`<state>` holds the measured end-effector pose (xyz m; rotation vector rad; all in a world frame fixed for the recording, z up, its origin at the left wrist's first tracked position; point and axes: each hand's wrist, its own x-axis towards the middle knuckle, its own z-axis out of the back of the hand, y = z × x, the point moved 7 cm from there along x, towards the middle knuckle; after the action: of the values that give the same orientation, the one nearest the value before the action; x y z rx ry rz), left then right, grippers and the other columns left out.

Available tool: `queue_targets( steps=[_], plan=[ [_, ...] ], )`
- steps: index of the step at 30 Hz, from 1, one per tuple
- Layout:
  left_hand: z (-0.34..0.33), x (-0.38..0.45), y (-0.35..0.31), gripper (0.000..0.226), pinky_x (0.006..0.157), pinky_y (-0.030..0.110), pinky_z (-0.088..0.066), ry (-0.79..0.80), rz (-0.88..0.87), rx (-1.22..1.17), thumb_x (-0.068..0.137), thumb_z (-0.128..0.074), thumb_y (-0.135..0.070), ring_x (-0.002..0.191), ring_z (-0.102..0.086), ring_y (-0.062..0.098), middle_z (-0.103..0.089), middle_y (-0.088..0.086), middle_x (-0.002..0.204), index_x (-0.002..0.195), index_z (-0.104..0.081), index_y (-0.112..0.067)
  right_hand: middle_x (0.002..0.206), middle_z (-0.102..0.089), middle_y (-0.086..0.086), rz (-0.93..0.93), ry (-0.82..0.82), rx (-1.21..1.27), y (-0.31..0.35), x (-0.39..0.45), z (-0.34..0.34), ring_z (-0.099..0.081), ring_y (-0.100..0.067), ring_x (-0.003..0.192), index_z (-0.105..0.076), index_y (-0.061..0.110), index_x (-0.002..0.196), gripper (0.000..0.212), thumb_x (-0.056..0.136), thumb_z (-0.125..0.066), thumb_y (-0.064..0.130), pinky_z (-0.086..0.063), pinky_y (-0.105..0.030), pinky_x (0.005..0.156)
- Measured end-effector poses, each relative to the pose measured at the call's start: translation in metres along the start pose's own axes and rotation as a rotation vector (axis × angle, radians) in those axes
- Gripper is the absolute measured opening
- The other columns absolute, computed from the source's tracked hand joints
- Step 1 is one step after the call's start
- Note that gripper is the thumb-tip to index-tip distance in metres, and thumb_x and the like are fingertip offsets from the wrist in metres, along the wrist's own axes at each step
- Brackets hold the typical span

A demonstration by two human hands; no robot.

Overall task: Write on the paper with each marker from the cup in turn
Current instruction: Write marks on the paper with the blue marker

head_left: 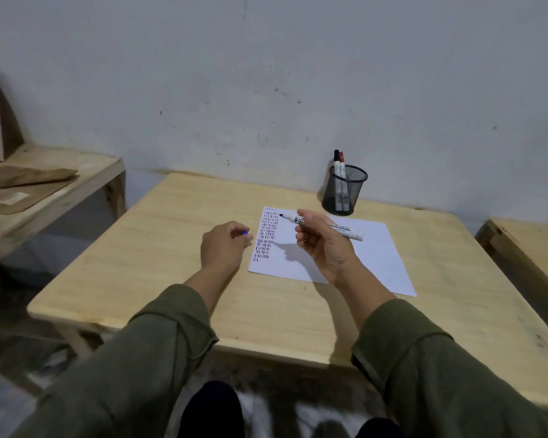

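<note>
White paper [355, 251] lies on the wooden tabletop [171, 263], rows of short coloured strokes filling its left edge. Above the paper, the right hand [321, 245] grips an uncapped marker [323, 225], tip pointing left, while the left hand [223, 248], just left of the paper, closes on a small blue cap [244, 232]. Behind the paper stands the black mesh cup [345, 190] holding two more markers [340, 175].
</note>
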<state>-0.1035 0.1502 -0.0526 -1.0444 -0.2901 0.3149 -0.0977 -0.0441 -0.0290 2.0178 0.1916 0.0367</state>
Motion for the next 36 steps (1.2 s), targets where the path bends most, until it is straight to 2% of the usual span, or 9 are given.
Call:
queue_targets(
  steps=[1, 4, 9, 12, 16, 18, 23, 28, 36],
  plan=[
    [-0.001, 0.000, 0.002, 0.019, 0.073, 0.012, -0.037, 0.002, -0.013, 0.038, 0.081, -0.067, -0.021, 0.090, -0.067, 0.017, -0.075, 0.004, 0.095, 0.098, -0.072, -0.016, 0.061, -0.062, -0.001, -0.004, -0.009, -0.001, -0.003, 0.000, -0.001, -0.057, -0.008, 0.053, -0.068, 0.011, 0.087, 0.009, 0.088, -0.059, 0.011, -0.048, -0.017, 0.055],
    [-0.002, -0.001, 0.005, 0.024, 0.077, 0.014, -0.031, -0.002, -0.036, 0.066, 0.083, -0.065, -0.023, 0.100, -0.064, 0.017, -0.073, 0.004, 0.102, 0.106, -0.070, -0.017, 0.063, -0.060, -0.004, -0.010, -0.037, -0.017, -0.012, -0.001, 0.000, -0.055, -0.009, 0.052, -0.067, 0.010, 0.086, 0.007, 0.087, -0.060, 0.012, -0.047, -0.017, 0.055],
    [-0.002, -0.004, 0.012, 0.055, 0.094, 0.024, -0.032, 0.068, -0.061, 0.116, 0.083, -0.065, -0.033, 0.123, -0.049, 0.021, -0.063, 0.005, 0.125, 0.133, -0.049, -0.018, 0.060, -0.059, -0.004, 0.005, -0.080, -0.054, -0.024, -0.004, 0.003, -0.052, -0.009, 0.051, -0.067, 0.007, 0.092, 0.011, 0.084, -0.060, 0.002, -0.047, -0.016, 0.054],
    [0.002, -0.008, 0.018, 0.070, 0.104, 0.032, -0.034, 0.111, -0.083, 0.201, 0.079, -0.067, -0.039, 0.128, -0.047, 0.022, -0.056, 0.005, 0.136, 0.139, -0.040, -0.017, 0.059, -0.054, -0.002, 0.020, -0.126, -0.140, -0.027, -0.003, 0.005, -0.048, -0.007, 0.051, -0.070, 0.006, 0.088, 0.011, 0.082, -0.062, 0.002, -0.042, -0.016, 0.056],
    [0.004, -0.015, 0.022, 0.088, 0.105, 0.030, -0.033, 0.188, -0.108, 0.222, 0.069, -0.074, -0.045, 0.133, -0.042, 0.018, -0.049, 0.003, 0.142, 0.143, -0.033, -0.018, 0.058, -0.049, -0.004, 0.047, -0.182, -0.284, -0.033, -0.003, 0.002, -0.043, -0.006, 0.046, -0.068, 0.009, 0.079, 0.007, 0.082, -0.062, 0.005, -0.036, -0.016, 0.050],
    [0.003, -0.017, 0.022, 0.096, 0.107, 0.031, -0.033, 0.219, -0.129, 0.260, 0.065, -0.077, -0.046, 0.134, -0.041, 0.019, -0.047, 0.003, 0.144, 0.144, -0.031, -0.017, 0.057, -0.053, 0.001, 0.059, -0.186, -0.418, -0.037, -0.005, 0.001, -0.046, -0.006, 0.049, -0.067, 0.015, 0.072, 0.011, 0.082, -0.063, 0.012, -0.038, -0.019, 0.053],
    [0.003, -0.019, 0.022, 0.100, 0.110, 0.034, -0.034, 0.220, -0.166, 0.302, 0.063, -0.078, -0.047, 0.133, -0.041, 0.020, -0.046, 0.004, 0.144, 0.145, -0.030, -0.015, 0.065, -0.062, 0.001, 0.078, -0.139, -0.630, -0.042, -0.009, -0.003, -0.056, -0.011, 0.064, -0.064, 0.019, 0.069, 0.014, 0.083, -0.060, 0.021, -0.047, -0.025, 0.063],
    [0.003, -0.019, 0.022, 0.102, 0.110, 0.034, -0.033, 0.221, -0.169, 0.301, 0.062, -0.078, -0.048, 0.134, -0.040, 0.019, -0.046, 0.003, 0.145, 0.145, -0.029, -0.015, 0.070, -0.064, 0.003, 0.105, -0.107, -0.684, -0.039, -0.014, -0.008, -0.061, -0.004, 0.064, -0.064, 0.015, 0.077, 0.011, 0.085, -0.058, 0.019, -0.047, -0.011, 0.054],
    [0.003, -0.019, 0.022, 0.102, 0.111, 0.035, -0.033, 0.219, -0.171, 0.309, 0.062, -0.078, -0.049, 0.134, -0.040, 0.019, -0.045, 0.004, 0.145, 0.145, -0.029, -0.015, 0.079, -0.068, -0.001, 0.116, -0.083, -0.701, -0.041, -0.012, -0.008, -0.063, -0.007, 0.074, -0.067, 0.003, 0.089, 0.017, 0.085, -0.059, 0.018, -0.045, -0.007, 0.053]
  ],
)
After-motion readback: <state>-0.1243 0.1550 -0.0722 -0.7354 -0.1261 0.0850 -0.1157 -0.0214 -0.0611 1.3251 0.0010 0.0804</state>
